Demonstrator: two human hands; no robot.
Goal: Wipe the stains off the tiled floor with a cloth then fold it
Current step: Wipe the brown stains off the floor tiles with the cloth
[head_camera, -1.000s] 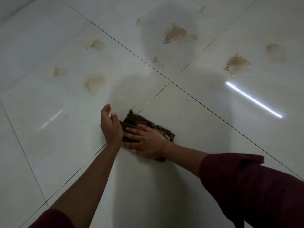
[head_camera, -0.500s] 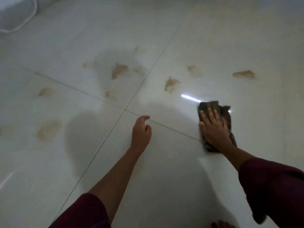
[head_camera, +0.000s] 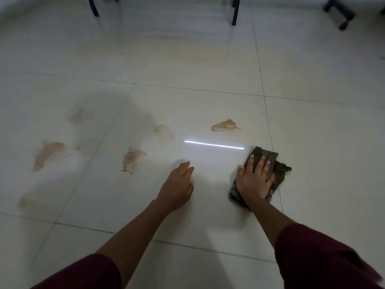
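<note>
One cloth (head_camera: 270, 163), dark and crumpled, lies on the tiled floor (head_camera: 312, 142) beside a grout line | my right hand (head_camera: 254, 180) presses flat on it, fingers spread, not gripping | my left hand (head_camera: 178, 185) rests open on bare tile, well apart | brown stains (head_camera: 224, 125) ahead and to the left | dark furniture legs (head_camera: 234, 11) far off.

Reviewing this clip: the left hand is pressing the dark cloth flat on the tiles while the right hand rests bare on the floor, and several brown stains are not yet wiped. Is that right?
Not quite: the hands are swapped. In the head view the right hand presses the dark cloth flat on the tiles, and the left hand is bare, low over or on the floor. The rest holds: brown stains remain unwiped.
</note>
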